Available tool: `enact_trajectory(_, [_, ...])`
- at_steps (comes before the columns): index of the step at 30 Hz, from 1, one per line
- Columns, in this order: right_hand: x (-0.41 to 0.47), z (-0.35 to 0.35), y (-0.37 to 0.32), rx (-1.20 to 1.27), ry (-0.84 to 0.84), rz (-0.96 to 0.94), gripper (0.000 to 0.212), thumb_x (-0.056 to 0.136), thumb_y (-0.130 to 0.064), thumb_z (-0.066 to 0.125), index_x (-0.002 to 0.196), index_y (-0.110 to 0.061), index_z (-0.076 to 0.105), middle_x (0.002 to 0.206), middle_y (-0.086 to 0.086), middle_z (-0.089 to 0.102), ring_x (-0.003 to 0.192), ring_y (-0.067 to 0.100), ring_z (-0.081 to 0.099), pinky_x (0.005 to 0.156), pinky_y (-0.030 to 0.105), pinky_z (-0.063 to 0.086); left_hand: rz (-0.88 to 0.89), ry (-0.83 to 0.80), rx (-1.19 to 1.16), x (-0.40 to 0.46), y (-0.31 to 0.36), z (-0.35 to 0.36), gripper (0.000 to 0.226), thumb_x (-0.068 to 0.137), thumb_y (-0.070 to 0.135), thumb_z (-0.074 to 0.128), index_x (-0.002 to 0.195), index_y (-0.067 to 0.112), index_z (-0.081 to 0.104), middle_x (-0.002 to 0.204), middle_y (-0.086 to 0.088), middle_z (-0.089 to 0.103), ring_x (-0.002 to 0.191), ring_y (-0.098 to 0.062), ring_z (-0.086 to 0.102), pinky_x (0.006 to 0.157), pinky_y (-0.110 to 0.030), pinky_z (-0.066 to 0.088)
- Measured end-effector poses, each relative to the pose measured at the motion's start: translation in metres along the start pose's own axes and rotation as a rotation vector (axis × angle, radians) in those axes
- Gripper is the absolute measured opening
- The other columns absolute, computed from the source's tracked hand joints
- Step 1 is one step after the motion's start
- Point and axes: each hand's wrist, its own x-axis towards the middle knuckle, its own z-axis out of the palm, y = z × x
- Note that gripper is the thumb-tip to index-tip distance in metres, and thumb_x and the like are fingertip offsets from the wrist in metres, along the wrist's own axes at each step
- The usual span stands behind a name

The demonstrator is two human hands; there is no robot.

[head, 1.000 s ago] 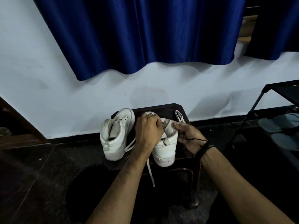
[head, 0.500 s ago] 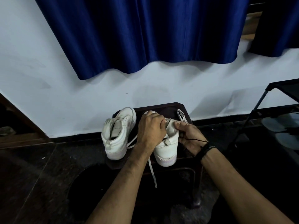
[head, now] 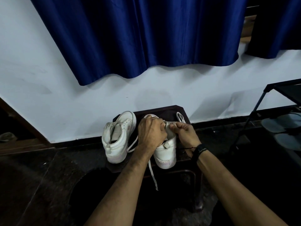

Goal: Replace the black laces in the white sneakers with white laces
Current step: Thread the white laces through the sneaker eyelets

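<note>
Two white high-top sneakers stand upright on the dark stool (head: pixel 182 110), heels toward the camera. Left sneaker (head: pixel 117 139): near stool's left edge, tongue up, no lace visible in its eyelets. Right sneaker (head: pixel 166 152): just beside it toward stool's middle, tongue pulled up, top partly hidden. White lace (head: pixel 152 173) runs from the right sneaker, one end dangling past stool's front edge. Second white lace (head: pixel 180 116) lies looped at stool's back right corner.

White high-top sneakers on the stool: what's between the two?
In the head view, a flat white lace crosses the dark stool top between the left sneaker and the right sneaker.
</note>
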Motion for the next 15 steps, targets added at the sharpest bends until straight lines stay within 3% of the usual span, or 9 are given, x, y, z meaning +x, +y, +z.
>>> enact_trajectory(4, [-0.005, 0.004, 0.0, -0.233, 0.029, -0.136, 0.019, 0.093, -0.021, 0.062, 0.085, -0.008, 0.072, 0.082, 0.008, 0.073, 0.08, 0.014, 0.063, 0.083, 0.044, 0.055, 0.006, 0.027, -0.013, -0.001, -0.004, 0.001, 0.009, 0.076, 0.021, 0.064, 0.068, 0.016, 0.066, 0.071, 0.001, 0.066, 0.08, -0.023, 0.058, 0.067, -0.032, 0.044])
enact_trajectory(8, [-0.011, 0.002, -0.008, 0.062, 0.038, 0.034, 0.044, 0.102, -0.037, 0.046, 0.074, -0.03, 0.079, 0.079, -0.014, 0.073, 0.084, 0.002, 0.065, 0.088, 0.024, 0.05, 0.053, 0.046, -0.025, -0.002, -0.01, 0.007, 0.012, 0.083, 0.023, 0.062, 0.074, 0.019, 0.068, 0.077, 0.005, 0.068, 0.084, -0.021, 0.057, 0.072, -0.033, 0.043])
enact_trajectory(9, [-0.008, -0.001, -0.008, 0.131, 0.034, 0.066, 0.044, 0.103, -0.033, 0.047, 0.073, -0.031, 0.079, 0.081, -0.012, 0.074, 0.088, 0.006, 0.068, 0.091, 0.026, 0.051, 0.067, 0.041, -0.031, -0.001, -0.01, 0.008, 0.012, 0.085, 0.024, 0.062, 0.077, 0.02, 0.07, 0.079, 0.006, 0.069, 0.086, -0.021, 0.058, 0.074, -0.033, 0.044])
enact_trajectory(12, [0.006, -0.001, -0.003, 0.099, 0.027, 0.073, 0.016, 0.093, -0.009, 0.062, 0.091, -0.008, 0.078, 0.094, 0.013, 0.075, 0.102, 0.033, 0.069, 0.095, 0.042, 0.054, 0.083, 0.039, -0.075, 0.0, -0.01, 0.009, 0.012, 0.087, 0.023, 0.062, 0.083, 0.019, 0.073, 0.084, 0.005, 0.071, 0.088, -0.02, 0.059, 0.076, -0.035, 0.047])
enact_trajectory(15, [0.019, -0.003, 0.001, -0.044, 0.037, 0.055, 0.008, 0.088, -0.014, 0.069, 0.085, -0.013, 0.077, 0.092, 0.01, 0.076, 0.098, 0.03, 0.07, 0.095, 0.047, 0.053, 0.097, 0.032, -0.07, -0.002, -0.012, 0.009, 0.016, 0.088, 0.024, 0.058, 0.082, 0.018, 0.072, 0.084, 0.004, 0.07, 0.088, -0.021, 0.058, 0.077, -0.036, 0.048])
